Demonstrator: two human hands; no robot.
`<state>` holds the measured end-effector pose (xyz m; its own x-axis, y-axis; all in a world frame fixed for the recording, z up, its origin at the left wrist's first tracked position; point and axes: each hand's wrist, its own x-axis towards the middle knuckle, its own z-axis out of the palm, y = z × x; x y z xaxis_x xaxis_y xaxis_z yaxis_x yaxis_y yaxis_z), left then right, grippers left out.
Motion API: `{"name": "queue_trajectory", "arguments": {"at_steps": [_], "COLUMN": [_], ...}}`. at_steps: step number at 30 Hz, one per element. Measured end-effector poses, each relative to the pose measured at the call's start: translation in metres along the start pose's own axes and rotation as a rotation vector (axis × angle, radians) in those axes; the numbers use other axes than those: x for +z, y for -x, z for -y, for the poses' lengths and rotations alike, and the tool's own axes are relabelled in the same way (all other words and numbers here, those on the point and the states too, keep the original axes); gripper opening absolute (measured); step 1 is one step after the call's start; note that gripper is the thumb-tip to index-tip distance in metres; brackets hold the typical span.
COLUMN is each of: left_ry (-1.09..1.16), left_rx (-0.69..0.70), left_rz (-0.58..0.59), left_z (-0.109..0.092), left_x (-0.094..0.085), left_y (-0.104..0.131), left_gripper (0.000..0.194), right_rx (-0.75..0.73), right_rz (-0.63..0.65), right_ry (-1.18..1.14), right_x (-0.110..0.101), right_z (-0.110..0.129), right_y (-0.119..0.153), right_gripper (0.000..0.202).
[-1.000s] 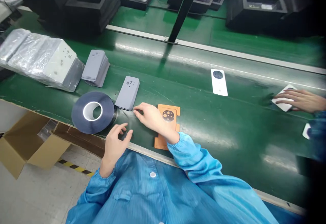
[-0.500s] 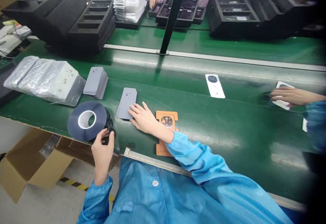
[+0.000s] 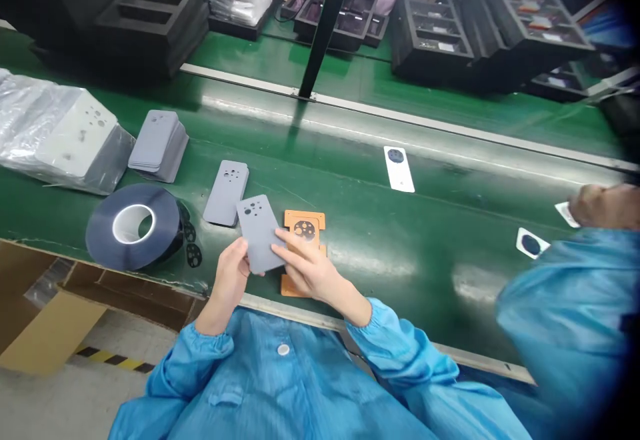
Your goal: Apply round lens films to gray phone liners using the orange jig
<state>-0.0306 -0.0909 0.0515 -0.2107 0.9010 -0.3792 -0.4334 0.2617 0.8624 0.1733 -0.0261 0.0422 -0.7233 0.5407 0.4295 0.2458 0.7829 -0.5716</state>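
Note:
Between my hands is a grey phone back panel (image 3: 261,237) with camera holes at its upper end. My left hand (image 3: 231,279) pinches its lower left edge. On its right side lie the fingers of my right hand (image 3: 315,268), holding it too. Just behind the panel sits an orange jig (image 3: 306,217) with a black, holed camera piece in it, partly covered by my right hand. A small stack of grey panels (image 3: 227,193) lies to the left. Farther left is a roll of dark film tape (image 3: 100,227), with black camera-shaped stickers (image 3: 193,255) on its loose strip.
A taller grey panel stack (image 3: 155,143) and plastic-wrapped white panels (image 3: 70,137) stand at left. A white panel (image 3: 400,170) lies on the green bench. At right a co-worker's hand (image 3: 603,205) is near other white panels. Black trays (image 3: 430,33) stand behind.
My right hand has brought a grey panel from the small stack toward me, over beside the orange jig. My left hand has left the tape roll and taken hold of the panel. The view has shifted.

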Motion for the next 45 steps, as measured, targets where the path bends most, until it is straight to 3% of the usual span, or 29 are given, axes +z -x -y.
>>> {"name": "queue_trajectory", "arguments": {"at_steps": [2,4,9,12,19,21,24,27,30,32,38,45], "left_ry": [-0.029,-0.082,-0.299,-0.567,-0.986,-1.077,-1.202,-1.336,-1.462,-1.518,-1.571,-1.571], "left_rx": [-0.032,-0.059,-0.040,0.063,0.400,0.558,0.797,0.936,0.944,0.912,0.936,0.957], "left_rz": [-0.011,0.053,0.284,0.287,0.231,0.160,0.103,0.252,0.465,0.546,0.547,0.535], "left_z": [0.008,0.015,0.029,0.034,0.043,0.046,0.050,0.055,0.062,0.069,0.084,0.085], "left_x": [0.009,0.016,0.036,0.044,0.035,0.031,0.028,0.026,0.023,0.020,0.009,0.012], "left_y": [-0.005,-0.006,-0.002,-0.003,-0.007,-0.004,0.004,0.017,0.027,0.031,0.032,0.035], "left_gripper": [0.045,0.042,0.039,0.029,0.013,0.025,0.062,0.073,0.068,0.061,0.053,0.047], "right_rx": [-0.005,0.068,0.524,0.624,0.528,0.501,0.447,0.403,0.369,0.335,0.315,0.357], "right_rz": [-0.005,-0.059,-0.225,-0.216,-0.157,-0.148,-0.163,-0.173,-0.130,-0.078,0.045,0.072], "right_ry": [-0.036,-0.074,-0.292,-0.368,-0.276,-0.232,-0.133,-0.005,0.102,0.136,0.243,0.281], "right_x": [-0.004,-0.010,-0.030,-0.040,-0.052,-0.052,-0.050,-0.049,-0.046,-0.043,-0.035,-0.030], "right_z": [0.000,-0.005,-0.024,-0.032,-0.030,-0.030,-0.033,-0.033,-0.034,-0.035,-0.040,-0.033], "right_y": [0.018,0.029,0.025,0.016,0.015,0.019,0.023,0.024,0.022,0.022,0.022,0.015], "right_gripper": [0.053,0.053,0.067,0.072,0.048,0.045,0.046,0.046,0.048,0.051,0.057,0.050]}}
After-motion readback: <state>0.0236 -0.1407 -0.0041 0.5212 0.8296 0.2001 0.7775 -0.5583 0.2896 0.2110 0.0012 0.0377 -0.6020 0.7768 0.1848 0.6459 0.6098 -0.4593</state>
